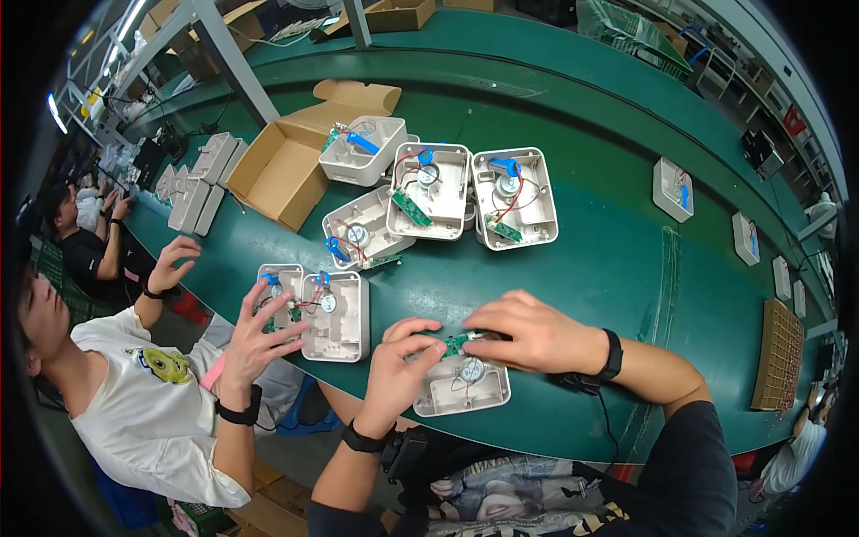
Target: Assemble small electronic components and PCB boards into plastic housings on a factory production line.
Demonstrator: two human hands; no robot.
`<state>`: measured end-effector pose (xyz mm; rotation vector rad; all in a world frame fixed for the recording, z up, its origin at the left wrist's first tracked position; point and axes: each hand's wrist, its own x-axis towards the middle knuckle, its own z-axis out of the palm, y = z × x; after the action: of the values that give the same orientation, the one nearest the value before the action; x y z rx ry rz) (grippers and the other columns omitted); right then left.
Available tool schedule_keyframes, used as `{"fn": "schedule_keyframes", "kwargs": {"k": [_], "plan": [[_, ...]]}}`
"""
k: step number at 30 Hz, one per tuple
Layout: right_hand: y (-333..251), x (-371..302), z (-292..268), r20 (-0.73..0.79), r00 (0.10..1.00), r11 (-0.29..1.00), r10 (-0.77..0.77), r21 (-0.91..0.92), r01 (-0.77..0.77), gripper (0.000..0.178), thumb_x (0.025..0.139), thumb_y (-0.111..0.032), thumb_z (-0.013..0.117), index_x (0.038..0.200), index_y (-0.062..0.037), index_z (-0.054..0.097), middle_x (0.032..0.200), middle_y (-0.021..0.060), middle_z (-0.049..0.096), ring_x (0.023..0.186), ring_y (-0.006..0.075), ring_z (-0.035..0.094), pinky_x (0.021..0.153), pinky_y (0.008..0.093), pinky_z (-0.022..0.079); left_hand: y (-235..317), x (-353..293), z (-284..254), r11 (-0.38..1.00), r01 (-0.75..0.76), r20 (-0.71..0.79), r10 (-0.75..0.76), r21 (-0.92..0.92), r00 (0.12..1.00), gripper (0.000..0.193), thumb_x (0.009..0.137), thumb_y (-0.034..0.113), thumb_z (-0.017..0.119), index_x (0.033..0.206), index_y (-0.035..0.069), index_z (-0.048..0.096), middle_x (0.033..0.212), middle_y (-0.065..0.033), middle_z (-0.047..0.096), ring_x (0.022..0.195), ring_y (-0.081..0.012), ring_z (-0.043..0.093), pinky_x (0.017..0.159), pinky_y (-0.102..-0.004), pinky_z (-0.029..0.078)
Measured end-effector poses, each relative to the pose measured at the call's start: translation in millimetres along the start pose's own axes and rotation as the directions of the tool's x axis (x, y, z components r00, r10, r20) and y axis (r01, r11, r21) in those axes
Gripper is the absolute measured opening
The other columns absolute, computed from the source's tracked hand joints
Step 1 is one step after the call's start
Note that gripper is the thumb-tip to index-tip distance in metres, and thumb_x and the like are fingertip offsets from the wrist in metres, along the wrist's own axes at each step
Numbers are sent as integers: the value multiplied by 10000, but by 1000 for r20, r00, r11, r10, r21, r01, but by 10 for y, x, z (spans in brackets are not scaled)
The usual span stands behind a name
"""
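Observation:
A small green circuit board point(455, 345) sits over the far edge of a white plastic housing point(438, 400). My left hand point(400, 371) pinches the board's left end between thumb and forefinger. At its right end, my right hand point(540, 332) has its fingers bent together; whatever lies between those fingertips is hidden. Inside the housing, below the board, shows a round speaker point(472, 369) with thin wires. To the left stands another open housing point(349, 336) with a round speaker and a blue cylindrical cell.
Beyond my hands, several open housings point(542, 201) with boards and blue cells are grouped beside an open cardboard box point(279, 174). A co-worker's hand point(259, 345) reaches over housings at left. More housings point(673, 190) line the right; a brown gridded tray point(777, 356) lies near the edge.

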<state>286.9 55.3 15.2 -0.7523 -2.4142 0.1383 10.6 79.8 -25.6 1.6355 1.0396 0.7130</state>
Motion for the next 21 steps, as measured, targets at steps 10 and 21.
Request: {"fn": "schedule_keyframes", "kwargs": {"k": [10,21], "plan": [[-39,-208,171,-6,998,997,64,-32,-64,273,896,-107,802,1152,-25,757,1244,145,727,939,277,758,778,383,629,132,-122,197,978,-83,-113,106,193,988,369,932,145,805,1276,32,734,1333,-119,696,1325,-303,591,1159,-433,415],[-228,-253,-26,11,916,910,402,109,-401,215,850,-35,839,1056,-50,779,1170,105,740,861,245,767,731,355,651,284,-456,97,821,8,-23,6,571,1000,664,882,225,840,1483,44,621,1308,-176,679,1199,-362,650,983,-458,493]]}}
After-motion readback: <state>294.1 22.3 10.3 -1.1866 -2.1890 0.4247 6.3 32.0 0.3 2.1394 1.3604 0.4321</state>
